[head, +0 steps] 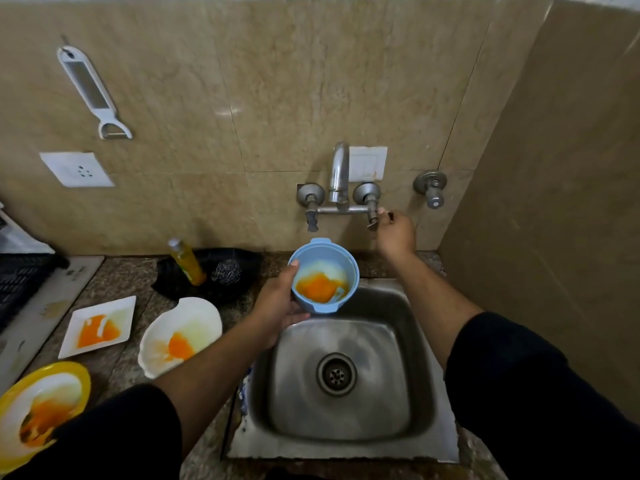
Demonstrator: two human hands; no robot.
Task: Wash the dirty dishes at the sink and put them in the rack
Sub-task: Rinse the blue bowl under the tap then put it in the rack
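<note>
Yellow plate [74, 374], smeared orange, is seen nearest on the counter, with a white bowl [194, 317] and a square plate [121, 311] just beyond. Over the far-left corner of the steel sink [346, 445], a stained blue bowl [350, 271] is gripped by the left hand [277, 303]. Farther back, the tap handle [373, 218] is pinched by the right hand [394, 233].

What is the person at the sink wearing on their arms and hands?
Both arms are in black sleeves, plain, with no markings that show. The left sleeve and the right sleeve end near the elbows, leaving the forearms uncovered. The left hand and the right hand are bare, with no gloves. No watch or bracelet shows at either wrist.
</note>
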